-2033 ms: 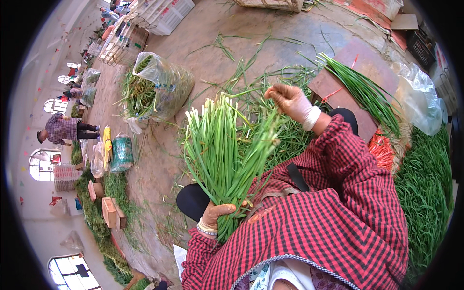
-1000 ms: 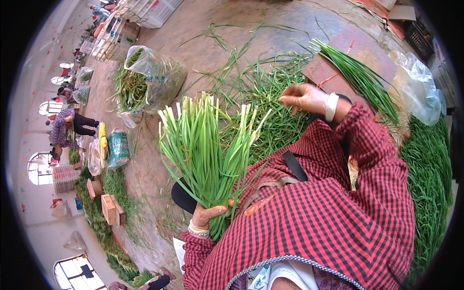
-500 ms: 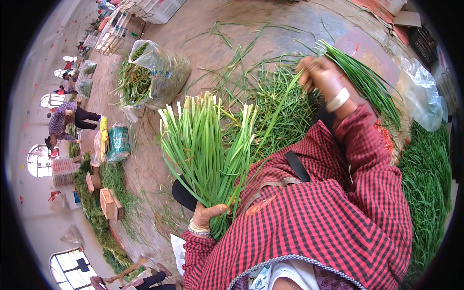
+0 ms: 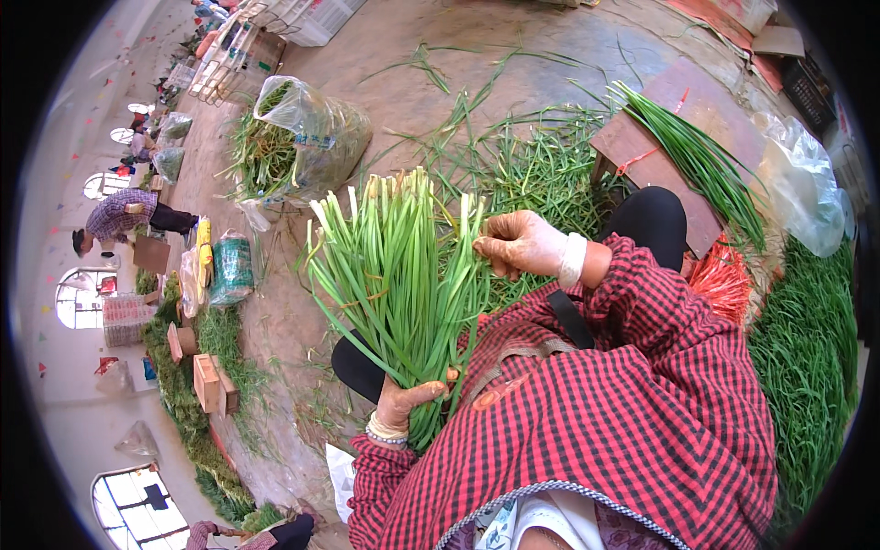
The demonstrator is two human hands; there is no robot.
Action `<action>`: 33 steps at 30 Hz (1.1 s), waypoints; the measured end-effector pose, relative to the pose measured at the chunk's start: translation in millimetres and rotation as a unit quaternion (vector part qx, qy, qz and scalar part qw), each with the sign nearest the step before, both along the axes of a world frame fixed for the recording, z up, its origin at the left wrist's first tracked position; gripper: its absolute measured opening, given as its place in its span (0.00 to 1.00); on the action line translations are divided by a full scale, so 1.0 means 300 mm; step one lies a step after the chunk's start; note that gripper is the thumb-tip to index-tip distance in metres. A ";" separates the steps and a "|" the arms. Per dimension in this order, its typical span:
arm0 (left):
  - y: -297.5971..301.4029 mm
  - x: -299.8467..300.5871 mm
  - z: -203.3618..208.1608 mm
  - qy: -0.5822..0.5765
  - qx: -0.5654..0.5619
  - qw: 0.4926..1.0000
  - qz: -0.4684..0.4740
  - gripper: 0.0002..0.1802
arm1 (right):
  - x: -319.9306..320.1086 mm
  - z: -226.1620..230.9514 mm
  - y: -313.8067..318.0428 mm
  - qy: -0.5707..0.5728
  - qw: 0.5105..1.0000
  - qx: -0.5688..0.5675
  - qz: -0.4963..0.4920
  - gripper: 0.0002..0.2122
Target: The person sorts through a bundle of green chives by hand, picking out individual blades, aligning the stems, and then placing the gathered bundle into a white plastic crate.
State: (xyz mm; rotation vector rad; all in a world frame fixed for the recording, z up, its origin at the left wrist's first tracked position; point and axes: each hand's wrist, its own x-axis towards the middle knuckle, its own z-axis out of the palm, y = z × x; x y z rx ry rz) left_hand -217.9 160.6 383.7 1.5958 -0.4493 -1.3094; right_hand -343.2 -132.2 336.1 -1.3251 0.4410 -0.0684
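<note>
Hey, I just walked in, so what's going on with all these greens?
A seated person in a red-and-black checked smock grips a bunch of long green stalks low down in the left hand, pale ends upward. The right hand is at the bunch's right edge; whether it pinches a stalk is unclear. Loose greens litter the floor beyond, a second bunch lies on a board to the right, and a clear bag holds more.

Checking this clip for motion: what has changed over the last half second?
The right hand has moved down and left, from near the brown board to the chive-like bunch's right edge; the long leaf it held no longer shows stretched out. The left hand still grips the bunch; loose-leaved greens still lie on the board.
</note>
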 end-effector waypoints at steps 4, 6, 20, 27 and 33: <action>0.034 0.011 -0.002 0.046 -0.051 0.997 0.038 0.24 | -0.043 0.044 -0.069 -0.009 0.996 -0.062 -0.067 0.13; 0.089 0.051 -0.037 0.100 -0.011 0.993 0.063 0.24 | -0.067 0.043 -0.163 -0.017 0.983 -0.074 -0.168 0.14; 0.022 -0.013 -0.026 0.022 -0.027 0.999 -0.014 0.27 | 0.076 0.023 -0.037 -0.072 0.996 0.008 -0.054 0.21; 0.071 0.015 -0.079 -0.068 0.017 0.997 -0.022 0.32 | -0.024 -0.044 -0.309 -0.081 0.946 -0.185 -0.255 0.07; 0.060 0.001 -0.091 -0.143 0.020 0.989 -0.039 0.33 | -0.025 0.148 -0.188 -0.041 0.879 -0.476 0.007 0.18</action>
